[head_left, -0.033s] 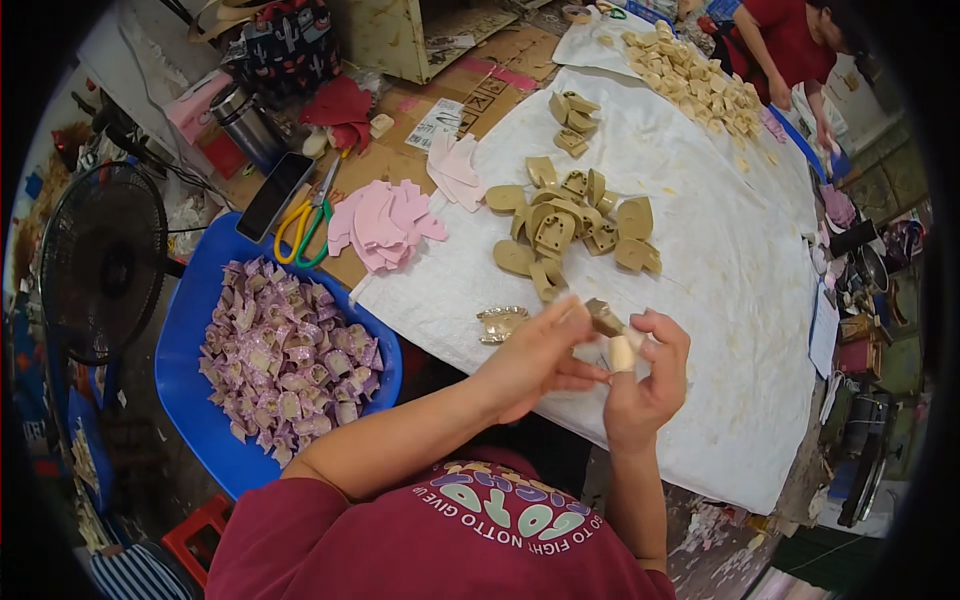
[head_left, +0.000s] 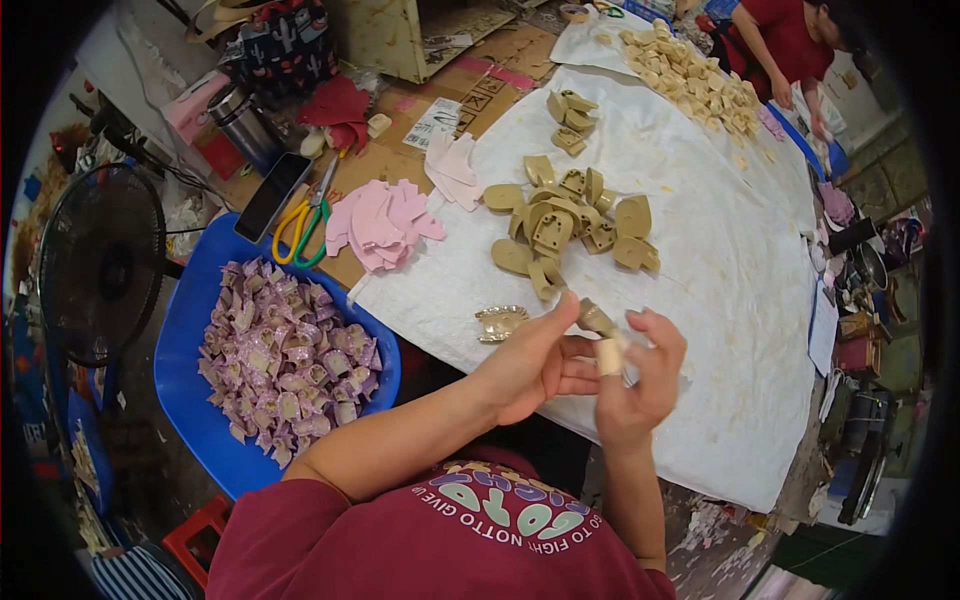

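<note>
Khaki piece [head_left: 596, 319] between left hand [head_left: 530, 375] and right hand [head_left: 643, 385], work likely partway

Piece sits 11 o'clock of right hand, whose fingers are loosely parted; left fingers part-curled. Blur: can't tell which grips. Purple-pink pieces [head_left: 290, 360] in blue tub [head_left: 190, 400], 9 o'clock, look done; khaki pile [head_left: 552, 228], 12 o'clock, apparently left.
</note>
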A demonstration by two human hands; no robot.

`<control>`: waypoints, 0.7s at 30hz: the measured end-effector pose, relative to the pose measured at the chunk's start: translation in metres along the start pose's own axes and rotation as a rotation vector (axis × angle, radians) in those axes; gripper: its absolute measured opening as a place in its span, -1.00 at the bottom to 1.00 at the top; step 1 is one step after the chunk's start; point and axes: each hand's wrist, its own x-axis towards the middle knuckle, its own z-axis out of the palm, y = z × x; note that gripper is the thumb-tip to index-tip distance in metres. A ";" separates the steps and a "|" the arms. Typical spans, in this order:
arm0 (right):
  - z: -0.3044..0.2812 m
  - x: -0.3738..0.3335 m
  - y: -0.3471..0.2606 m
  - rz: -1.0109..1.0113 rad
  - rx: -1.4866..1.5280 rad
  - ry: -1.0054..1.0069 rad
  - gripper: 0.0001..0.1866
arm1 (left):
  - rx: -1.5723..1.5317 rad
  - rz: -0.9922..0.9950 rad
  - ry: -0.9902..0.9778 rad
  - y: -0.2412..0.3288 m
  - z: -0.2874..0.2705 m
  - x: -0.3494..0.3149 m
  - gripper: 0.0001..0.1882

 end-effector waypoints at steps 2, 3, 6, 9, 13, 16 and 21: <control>0.007 -0.003 -0.005 -0.136 -0.050 -0.009 -0.87 | -0.246 -0.094 -0.017 0.003 0.003 0.004 -0.48; 0.007 -0.003 -0.007 0.008 0.139 -0.007 -0.80 | -0.223 -0.042 -0.016 0.006 0.008 0.001 -0.48; 0.007 -0.006 -0.014 0.333 0.583 0.004 -0.62 | -0.125 0.051 -0.115 0.008 0.003 -0.006 -0.45; 0.013 -0.006 -0.024 0.449 0.798 -0.047 -0.45 | -0.083 0.143 -0.123 0.009 0.019 -0.014 -0.43; 0.018 0.000 -0.024 0.557 1.053 -0.100 -0.46 | -0.064 0.182 0.025 0.011 0.031 -0.008 -0.43; 0.015 0.002 -0.017 0.725 1.104 -0.122 -0.54 | 0.260 0.320 0.058 0.006 0.032 -0.011 -0.45; 0.035 0.005 -0.013 0.618 0.888 -0.087 -0.57 | 0.409 0.493 0.145 -0.006 0.023 0.004 -0.44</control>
